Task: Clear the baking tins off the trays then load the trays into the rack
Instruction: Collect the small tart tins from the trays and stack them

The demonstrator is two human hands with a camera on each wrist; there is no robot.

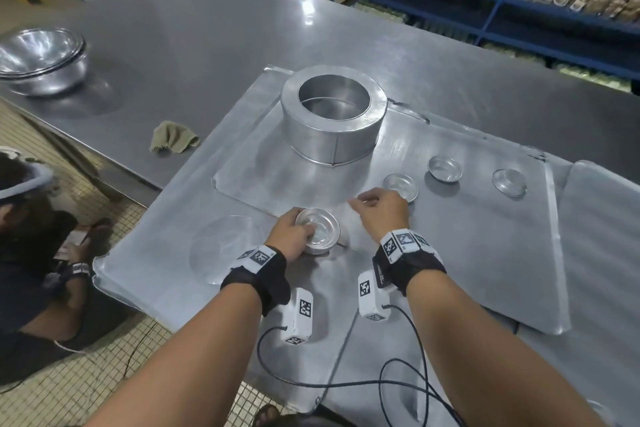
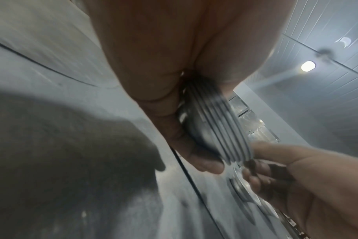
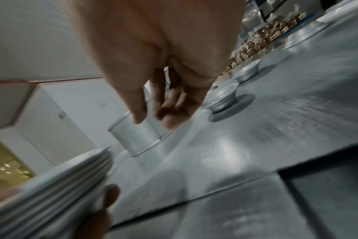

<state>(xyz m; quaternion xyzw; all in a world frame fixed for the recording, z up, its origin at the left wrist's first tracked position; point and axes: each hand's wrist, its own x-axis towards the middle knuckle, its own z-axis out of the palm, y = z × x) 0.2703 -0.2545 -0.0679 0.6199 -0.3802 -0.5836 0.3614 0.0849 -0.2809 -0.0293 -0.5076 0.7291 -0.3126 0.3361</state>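
My left hand (image 1: 300, 231) grips a stack of small round tins (image 1: 318, 230) low over the front of the trays; the left wrist view shows the nested rims of the stack (image 2: 217, 127) between thumb and fingers. Just right of it, my right hand (image 1: 369, 200) hovers with loosely curled fingers (image 3: 153, 105) and holds nothing. Three single small tins (image 1: 400, 185) (image 1: 445, 168) (image 1: 509, 183) sit on the upper tray (image 1: 467, 253). A large round cake tin (image 1: 334, 114) stands at that tray's far end. The upper tray lies on a lower tray (image 1: 156, 274).
Another tray (image 1: 602, 253) lies at the right edge. On the steel table (image 1: 207, 28) are stacked metal bowls (image 1: 41, 59) and a crumpled cloth (image 1: 173, 140). A person (image 1: 31, 253) sits on the floor at left. Blue shelves (image 1: 485, 0) of packaged goods stand behind.
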